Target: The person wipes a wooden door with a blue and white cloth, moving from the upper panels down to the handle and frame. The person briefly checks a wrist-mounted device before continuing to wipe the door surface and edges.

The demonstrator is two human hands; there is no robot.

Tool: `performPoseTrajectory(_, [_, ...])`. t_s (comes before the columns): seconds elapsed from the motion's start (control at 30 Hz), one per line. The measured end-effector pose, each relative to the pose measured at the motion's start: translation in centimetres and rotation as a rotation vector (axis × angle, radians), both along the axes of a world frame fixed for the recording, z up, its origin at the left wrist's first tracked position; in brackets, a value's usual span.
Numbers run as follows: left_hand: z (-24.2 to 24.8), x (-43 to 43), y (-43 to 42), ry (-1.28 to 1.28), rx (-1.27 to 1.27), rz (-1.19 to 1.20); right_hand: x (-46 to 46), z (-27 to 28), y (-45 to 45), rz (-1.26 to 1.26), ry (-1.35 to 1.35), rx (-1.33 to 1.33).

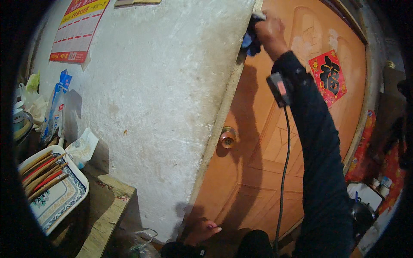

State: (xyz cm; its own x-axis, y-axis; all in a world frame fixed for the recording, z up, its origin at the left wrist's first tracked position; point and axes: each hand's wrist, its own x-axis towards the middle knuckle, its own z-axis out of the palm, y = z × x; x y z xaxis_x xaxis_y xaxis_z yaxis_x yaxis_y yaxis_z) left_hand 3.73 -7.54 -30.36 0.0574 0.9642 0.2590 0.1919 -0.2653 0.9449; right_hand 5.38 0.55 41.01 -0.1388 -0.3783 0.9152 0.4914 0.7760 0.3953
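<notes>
My right hand (272, 34) is raised to the upper edge of an orange wooden door (284, 129). It grips a dark blue cloth (253, 40), which lies against the door's frame (222, 113) where that meets the wall. Well below the cloth, a round metal doorknob (227, 137) sticks out near the same frame. Low in the view, my left hand (201, 233) hangs before the bottom of the door with its fingers curled. Whether anything is in it cannot be made out. A red paper (329, 77) with a black character is stuck on the door.
From a black device (278, 89) on my right forearm, a cable (284, 174) runs down. A wooden table (119, 200) at left bears a patterned tray (69, 196) with chopsticks. Plastic bags (145, 245) lie below it. At right stands a dark pot (363, 216).
</notes>
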Motion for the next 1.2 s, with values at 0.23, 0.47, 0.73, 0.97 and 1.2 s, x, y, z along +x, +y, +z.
performPoseTrajectory(0.23, [-0.2, -0.4, -0.8, -0.056, 0.111, -0.027, -0.4, 0.6, 1.2, 0.231, -0.025, -0.064])
performPoseTrajectory(0.47, [0.7, 0.7, -1.5, -0.009, 0.015, -0.023, 0.2, -14.6, 2.1, 0.110, -0.032, -0.057])
performPoseTrajectory(0.73, [1.3, 2.0, -1.2, -0.015, 0.079, -0.030, 1.9, -29.9, -0.4, 0.162, -0.181, -0.425])
performPoseTrajectory(0.97, [0.1, 0.8, -1.2, -0.005, -0.083, -0.005, 0.7, -19.0, 2.9, 0.190, -0.103, -0.069])
performPoseTrajectory(1.2, [0.0, 0.4, -1.0, 0.037, -0.059, -0.017, -0.1, -12.5, 2.4, 0.232, -0.020, -0.051])
